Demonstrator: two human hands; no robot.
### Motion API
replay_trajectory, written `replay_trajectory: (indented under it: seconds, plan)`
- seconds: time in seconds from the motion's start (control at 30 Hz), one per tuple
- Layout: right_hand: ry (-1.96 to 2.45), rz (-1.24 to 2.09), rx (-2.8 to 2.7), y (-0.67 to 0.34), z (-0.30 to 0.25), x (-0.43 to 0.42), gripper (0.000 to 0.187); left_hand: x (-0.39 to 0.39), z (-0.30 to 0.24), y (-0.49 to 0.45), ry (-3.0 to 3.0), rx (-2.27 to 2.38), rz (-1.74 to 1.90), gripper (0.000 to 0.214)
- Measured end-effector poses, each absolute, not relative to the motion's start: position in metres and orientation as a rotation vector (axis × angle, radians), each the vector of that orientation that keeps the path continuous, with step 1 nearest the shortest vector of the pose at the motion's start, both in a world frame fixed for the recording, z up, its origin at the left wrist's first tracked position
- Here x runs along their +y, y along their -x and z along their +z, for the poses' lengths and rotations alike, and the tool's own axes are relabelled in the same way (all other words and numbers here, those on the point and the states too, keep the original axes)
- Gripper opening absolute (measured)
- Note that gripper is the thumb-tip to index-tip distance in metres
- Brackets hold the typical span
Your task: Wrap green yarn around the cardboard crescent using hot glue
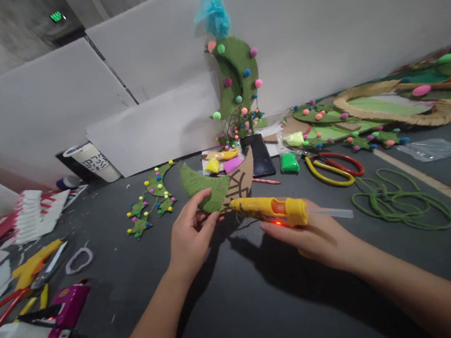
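My left hand pinches a crescent-shaped cardboard piece between thumb and fingers. Green felt-like cord or yarn covers its left part, while the right part is bare brown cardboard with dark markings. In my right hand is a yellow hot glue gun, its red light lit and a clear glue stick poking out of its back. The gun's nozzle points left and meets or nearly meets the cardboard at the edge of the green covering; I cannot tell whether it touches.
Red and yellow scissors and a loose green cord lie to the right. Behind stand a phone and a decorated green crescent. Small green stars lie at left, beyond a purple power strip and another glue gun.
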State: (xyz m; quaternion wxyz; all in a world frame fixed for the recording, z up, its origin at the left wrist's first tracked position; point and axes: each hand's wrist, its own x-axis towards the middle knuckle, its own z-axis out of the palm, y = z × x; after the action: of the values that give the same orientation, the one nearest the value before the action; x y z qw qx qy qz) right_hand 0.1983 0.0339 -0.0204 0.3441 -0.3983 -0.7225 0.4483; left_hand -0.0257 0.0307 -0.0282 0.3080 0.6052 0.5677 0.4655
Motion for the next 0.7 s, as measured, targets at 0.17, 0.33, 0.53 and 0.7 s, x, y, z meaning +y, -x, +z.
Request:
replay_trajectory:
  seconds: [0.17, 0.33, 0.53, 0.7]
  plan:
    - [0.999, 1.249, -1.862, -0.1971, -0.0197, 0.0339, 0.020, 0.0297, -0.0291, 0.0253, -1.651, 1.535, 1.216, 0.043]
    - [0.999, 1.239, -1.887, -0.1964, -0.0185, 0.0320, 0.021, 0.0289, -0.0286, 0.0248, -1.683, 1.541, 1.217, 0.043]
    - [0.987, 1.283, -1.879, -0.1969, -0.0180, 0.0316, 0.021, 0.0279, -0.0277, 0.0241, -1.714, 1.579, 1.196, 0.042]
    - [0.998, 1.270, -1.872, -0.1957, -0.0187, 0.0308, 0.022, 0.0275, -0.0279, 0.0243, -1.702, 1.580, 1.205, 0.043]
